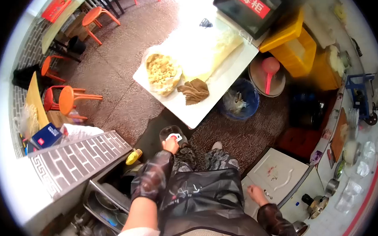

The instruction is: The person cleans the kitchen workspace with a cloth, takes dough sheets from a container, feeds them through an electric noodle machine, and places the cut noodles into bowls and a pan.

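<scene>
My left hand [171, 145] is closed around the white handle of a see-through, rounded vessel [171, 131], which hangs low in front of my legs. A bit of red shows on the handle; the vessel's contents cannot be made out. On the right, my right hand [257, 195] hangs beside a white panelled door [277, 171], fingers loosely bent, with nothing visible in it. Both forearms wear dark shiny sleeves, and a black apron [201, 198] covers my front. Ahead stands a white table [189, 113] bearing a bag of pale yellow chunks [163, 72] and a brown cloth [194, 92].
A blue bucket [256, 100] and a pink ladle [271, 66] on a round lid stand right of the table. Yellow crates [303, 52] are beyond. Left are a brick-patterned partition [80, 160], a sink [101, 199] and orange stools [67, 98]. A cluttered counter [330, 209] runs along the right.
</scene>
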Tool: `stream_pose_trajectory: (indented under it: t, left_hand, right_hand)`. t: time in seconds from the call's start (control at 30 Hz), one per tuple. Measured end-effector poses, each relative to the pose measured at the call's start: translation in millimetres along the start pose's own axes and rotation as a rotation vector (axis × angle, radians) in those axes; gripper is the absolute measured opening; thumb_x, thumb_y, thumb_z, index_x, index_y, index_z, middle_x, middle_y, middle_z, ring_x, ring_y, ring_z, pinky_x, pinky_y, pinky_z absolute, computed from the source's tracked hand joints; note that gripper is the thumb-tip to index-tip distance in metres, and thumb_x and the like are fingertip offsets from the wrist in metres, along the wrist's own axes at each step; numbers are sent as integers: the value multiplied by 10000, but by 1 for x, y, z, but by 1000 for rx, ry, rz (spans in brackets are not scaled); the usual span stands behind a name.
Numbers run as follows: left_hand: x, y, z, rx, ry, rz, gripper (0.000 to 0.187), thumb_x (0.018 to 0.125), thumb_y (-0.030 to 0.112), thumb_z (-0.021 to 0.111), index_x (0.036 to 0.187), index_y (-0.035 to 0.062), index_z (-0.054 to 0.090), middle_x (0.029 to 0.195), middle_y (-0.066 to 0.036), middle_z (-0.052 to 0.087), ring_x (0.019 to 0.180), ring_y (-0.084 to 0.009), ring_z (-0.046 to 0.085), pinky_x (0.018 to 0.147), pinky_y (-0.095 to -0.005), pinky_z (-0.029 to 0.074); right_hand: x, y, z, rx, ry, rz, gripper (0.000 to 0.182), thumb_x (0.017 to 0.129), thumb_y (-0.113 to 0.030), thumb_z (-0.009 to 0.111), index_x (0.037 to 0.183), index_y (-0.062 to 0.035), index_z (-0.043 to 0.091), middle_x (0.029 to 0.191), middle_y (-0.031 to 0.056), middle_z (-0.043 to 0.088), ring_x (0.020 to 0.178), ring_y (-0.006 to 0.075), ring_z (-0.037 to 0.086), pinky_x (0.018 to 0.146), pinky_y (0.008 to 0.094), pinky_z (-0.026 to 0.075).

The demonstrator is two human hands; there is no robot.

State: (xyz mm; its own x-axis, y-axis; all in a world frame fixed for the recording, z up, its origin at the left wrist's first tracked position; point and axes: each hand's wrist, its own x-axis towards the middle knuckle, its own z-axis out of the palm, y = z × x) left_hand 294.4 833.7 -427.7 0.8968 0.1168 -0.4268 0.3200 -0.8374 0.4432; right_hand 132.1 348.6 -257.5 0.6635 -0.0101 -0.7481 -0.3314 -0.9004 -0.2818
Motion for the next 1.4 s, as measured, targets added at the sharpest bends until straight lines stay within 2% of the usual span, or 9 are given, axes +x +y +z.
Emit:
stream_pose_trajectory:
  t: [0.13,0.23,0.53,0.77,0.97,1.13,1.23,1.27,1.4]
  left_hand:
    - [97,-47,63,-210,52,68,315,658,32,571,963,-39,605,881,-291,618,866,-453,600,764,-517,476]
    - [160,-69,111,92,1,292,393,804,113,520,1171,-22,553,1116,-277,579,1065,-380,552,891,-468,453]
    - [139,-81,177,256,-352,-108,248,858,169,546,1035,13,621,961,-235,624,928,-356,613,773,-419,484]
    - [62,119,146,-248,-617,-110,207,899,214,565,929,40,674,840,-202,659,821,-337,661,681,-382,507]
    - [351,397,187,-756,3,239,193,939,87,558,1113,4,566,1018,-91,632,927,-155,589,831,-270,458]
    - [584,461,349,-438,361,224,709,744,353,755,1239,-79,488,1202,-282,554,1099,-412,541,920,-424,447]
    - [608,458,365,-634,20,-219,699,696,358,792,1169,-89,536,1121,-280,600,1038,-407,579,889,-424,459]
    - [581,487,340,-490,216,-290,645,670,343,817,1102,-75,583,1045,-263,637,972,-388,612,859,-421,470]
    - [519,491,330,-871,122,-248,573,734,191,774,1193,-57,536,1097,-127,631,956,-257,602,841,-340,469]
  right_hand:
    - [-3,3,20,3,-15,29,257,850,-262,558,966,-67,678,821,188,652,770,350,632,702,435,494]
    - [32,-8,-5,110,-50,206,276,859,-255,548,989,-44,667,928,199,651,875,389,613,778,455,483]
    - [291,52,-116,67,76,-131,230,907,-226,519,931,-24,625,914,204,608,866,405,586,752,472,468]
    - [597,101,-245,148,736,-341,267,871,-151,571,1087,6,574,981,222,588,938,401,554,825,443,449]
    - [734,100,-262,68,905,-13,547,818,-169,631,1298,-6,427,1123,241,483,1045,426,499,918,450,425]
    - [710,110,-279,376,878,-31,585,821,-115,598,1359,-66,375,1177,221,450,1039,423,521,866,467,465]
    - [659,134,-279,351,798,6,597,830,-106,586,1381,-98,357,1148,205,449,950,409,571,769,472,505]
    - [642,146,-275,343,777,18,608,828,-100,589,1387,-107,352,1136,199,452,930,405,579,742,467,512]
    - [577,189,-280,318,804,7,616,829,-78,594,1393,-133,352,1109,186,461,872,395,596,687,457,523]
